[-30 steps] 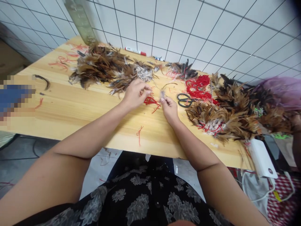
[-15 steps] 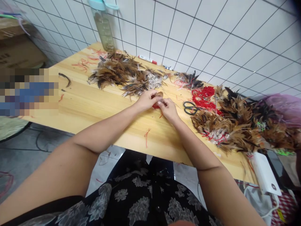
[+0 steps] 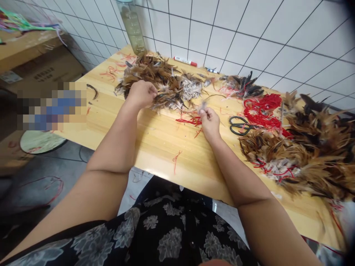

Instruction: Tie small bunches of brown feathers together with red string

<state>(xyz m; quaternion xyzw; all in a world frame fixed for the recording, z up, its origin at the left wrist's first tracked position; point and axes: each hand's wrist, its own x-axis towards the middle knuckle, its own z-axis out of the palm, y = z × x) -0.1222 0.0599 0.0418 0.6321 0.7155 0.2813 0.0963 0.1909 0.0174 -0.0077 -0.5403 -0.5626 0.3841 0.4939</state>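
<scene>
My left hand (image 3: 142,94) reaches over the left pile of brown feathers (image 3: 149,70), its fingers closed in a pinch at the front of the pile. Whether a feather is between those fingertips I cannot make out. Further right, my right hand (image 3: 210,123) pinches a feather (image 3: 203,105) by its grey fluffy base, and a thin brown tip points away to the right. Just left of that hand, red strings (image 3: 190,120) lie on the wooden table (image 3: 158,147). Black-handled scissors (image 3: 239,125) rest to its right, beside a heap of red cord (image 3: 262,109).
A big feather pile (image 3: 313,147) covers the table's right end. Dark feathers (image 3: 242,85), a red marker (image 3: 185,61) and a water bottle (image 3: 134,33) are along the tiled wall. To the left are a blurred patch, a round stool (image 3: 41,142) and cardboard boxes (image 3: 44,77).
My hands were together at mid-table over a small brown item. The left has moved off leftward to the feather pile; the right now holds a feather apart from it. The view has shifted slightly.
</scene>
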